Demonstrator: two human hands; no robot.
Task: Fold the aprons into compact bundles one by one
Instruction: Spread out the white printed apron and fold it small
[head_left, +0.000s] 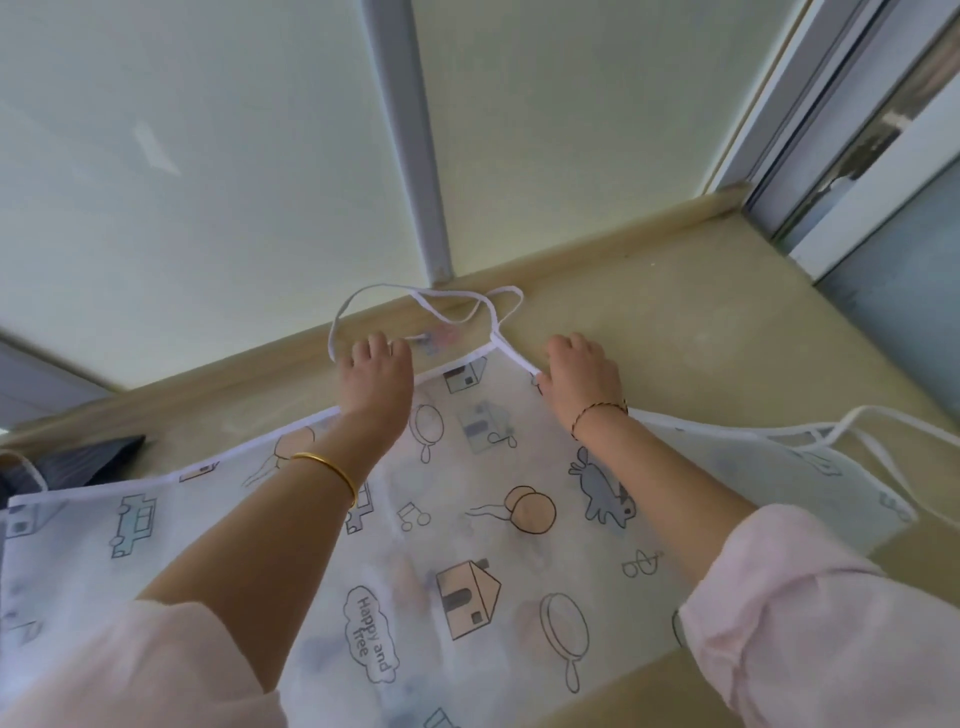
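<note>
A white apron (467, 525) printed with houses, balloons and rabbits lies spread flat on a beige counter (701, 322). Its white neck strap (426, 304) loops toward the back wall. My left hand (376, 379) sits at the bib's top left corner, fingers curled down over the hem and strap end. My right hand (582, 376) grips the bib's top right corner where the strap joins. A waist tie (852, 423) trails off to the right.
A dark striped cloth (78, 457) lies at the counter's left edge. Frosted window panes with a grey frame (410, 156) stand right behind the counter. A sliding door frame (841, 156) rises at the right.
</note>
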